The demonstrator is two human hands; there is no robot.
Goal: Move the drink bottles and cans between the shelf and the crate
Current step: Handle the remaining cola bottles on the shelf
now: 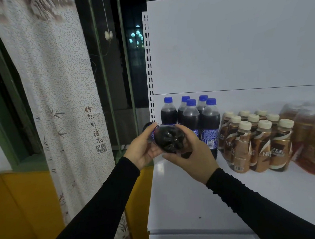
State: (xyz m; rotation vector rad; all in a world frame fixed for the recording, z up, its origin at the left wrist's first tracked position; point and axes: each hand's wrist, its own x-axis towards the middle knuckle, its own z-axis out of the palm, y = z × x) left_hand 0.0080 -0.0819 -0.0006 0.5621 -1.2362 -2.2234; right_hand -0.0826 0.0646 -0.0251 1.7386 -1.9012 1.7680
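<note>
A dark cola bottle (170,139) lies on its side in the air at the shelf's left end, its base turned toward me. My left hand (143,151) grips its left side and my right hand (194,154) grips it from below and right. Behind it several upright cola bottles with blue caps (191,113) stand on the white shelf (194,196). To their right stand several brown coffee bottles with cream caps (256,143). The crate is out of view.
Shrink-wrapped packs of amber drink bottles (309,139) fill the shelf's far right. A perforated white upright (148,64) edges the shelf on the left. A patterned curtain (63,99) and a window with green bars (125,66) lie to the left, above a yellow wall panel (24,210).
</note>
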